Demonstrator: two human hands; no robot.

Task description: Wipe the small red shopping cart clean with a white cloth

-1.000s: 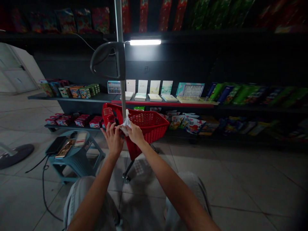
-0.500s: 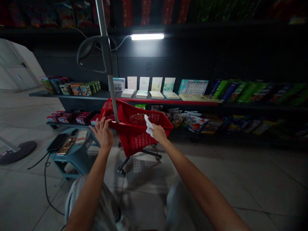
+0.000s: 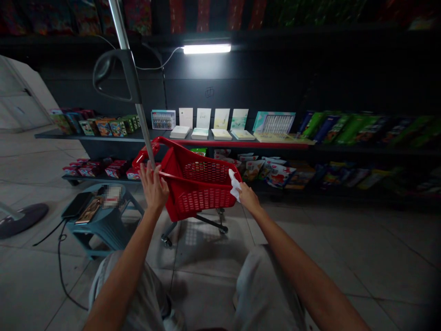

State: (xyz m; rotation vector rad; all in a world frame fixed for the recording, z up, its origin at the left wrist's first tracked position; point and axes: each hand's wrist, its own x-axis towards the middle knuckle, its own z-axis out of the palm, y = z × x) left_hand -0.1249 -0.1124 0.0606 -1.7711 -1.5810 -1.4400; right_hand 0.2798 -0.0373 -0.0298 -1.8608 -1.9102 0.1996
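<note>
In the head view, a small red shopping cart [image 3: 203,200] with perforated basket walls stands on dark legs with casters. My left hand [image 3: 155,188] is at its handle end, fingers stretched out against the top rim beside the metal pole; whether they press on the rim or the pole I cannot tell. My right hand [image 3: 248,197] is closed on a crumpled white tissue [image 3: 234,185]. That tissue lies against the basket's front-end rim, and its lower part is hidden by my fingers.
A metal pole [image 3: 120,27] with a dark grey loop handle rises at the cart's handle end. Left stands a blue-green stool [image 3: 99,230] bearing a phone-like slab and a black device with a cable. Behind, a shelf [image 3: 203,141] holds books, boxes and snack bags under a lit tube lamp [image 3: 206,48].
My right hand has moved the tissue rightward along the cart's near rim to its front end. My left hand has come closer to the rim, its fingers less spread. The view has shifted slightly.
</note>
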